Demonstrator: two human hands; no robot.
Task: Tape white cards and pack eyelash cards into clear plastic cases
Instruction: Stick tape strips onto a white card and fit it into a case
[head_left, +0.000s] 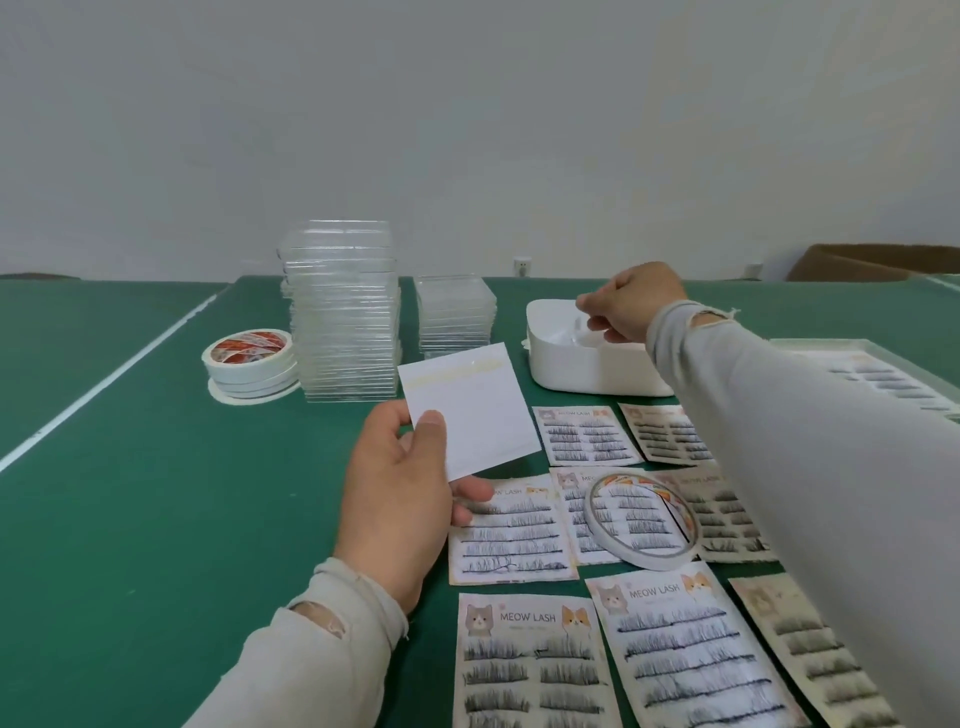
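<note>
Left hand (400, 499) pinches a white card (470, 410) at its near-left corner, thumb on the face and fingers curled behind, holding the card tilted above the green table (130, 467). A pale strip of tape runs across the card near its far edge, and the rest of the face is blank. The card projects up and to the right of the grip, clear of the table.

Right hand (631, 306) reaches far right over a white bin (582, 364), thumb and fingers curled on a small clear strip just above the bin's opening; what the strip is cannot be told. The right sleeve (810, 467) crosses over the right-hand eyelash cards and hides part of them.

Eyelash cards (530, 660) printed "MEOW LASH" lie flat in rows near and to the right of the held card. A roll of tape (644, 519) rests on the middle row.

Left of the held card and farther off stands a tall stack of clear plastic cases (343, 312), with a shorter stack (454, 312) just to its right. A pile of tape rolls (249, 364) sits beside the tall stack on its left. A tray of further lash cards (883, 374) lies at the far right edge.
</note>
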